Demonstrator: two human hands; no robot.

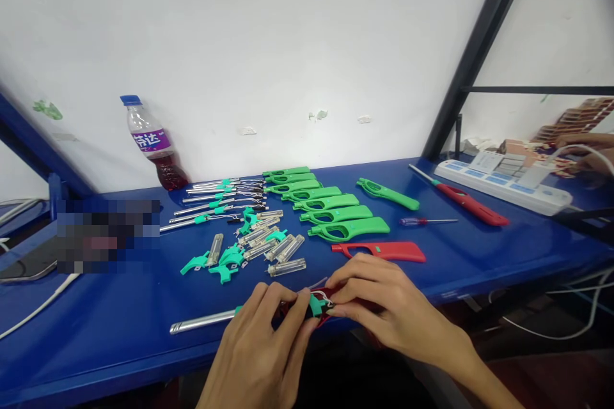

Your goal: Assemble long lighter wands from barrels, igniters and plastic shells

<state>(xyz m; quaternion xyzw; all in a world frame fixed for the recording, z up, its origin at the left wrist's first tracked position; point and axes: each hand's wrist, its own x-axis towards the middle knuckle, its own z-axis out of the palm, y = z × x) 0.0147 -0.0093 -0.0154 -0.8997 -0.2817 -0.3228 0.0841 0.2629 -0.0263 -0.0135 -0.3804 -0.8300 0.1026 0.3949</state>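
Observation:
A partly assembled red long-neck lighter (204, 322) lies between my hands at the table's front edge, its metal tube pointing left. My left hand (261, 345) is closed round its body, with the thumb and index finger against the green trigger (316, 305). My right hand (388, 307) pinches at the right side of the trigger, where thin white wires (322, 294) loop. Its fingertips partly cover what they grip. Just beyond lies a red handle shell (400, 251). Left of that are clear fuel tanks (286, 267) and loose green triggers (223, 273).
Green handle shells (352, 229) and metal tubes with wires (192, 221) lie in rows behind. A screwdriver (415, 222), a finished-looking red lighter (463, 201) and a power strip (503, 186) are at right. A bottle (156, 147) leans against the wall. Another person's hand (585, 144) shows far right.

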